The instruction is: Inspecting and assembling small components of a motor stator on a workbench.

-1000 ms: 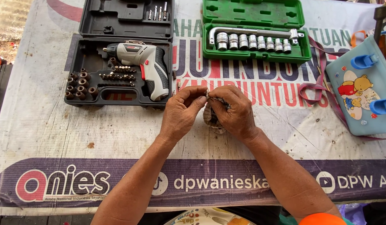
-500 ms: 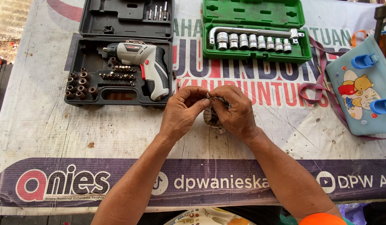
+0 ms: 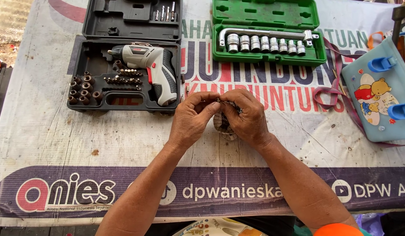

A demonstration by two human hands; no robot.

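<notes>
Pinching a small round object (image 3: 222, 124) between both hands, the left hand (image 3: 191, 120) and right hand (image 3: 248, 118) closed on it above the table's (image 3: 58, 135) middle, risks it slipping free and rolling toward the near edge.

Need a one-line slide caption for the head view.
Both hands pinch a small object over the banner-covered table, below two open tool cases.

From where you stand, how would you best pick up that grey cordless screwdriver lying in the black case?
Probably by the dark grip handle of the cordless screwdriver, coming from above. It lies flat in the open black case, nose pointing left, handle angled down toward the case's near right corner, with nothing covering it. The bit rows sit to its left, so the handle side is freer.
</notes>
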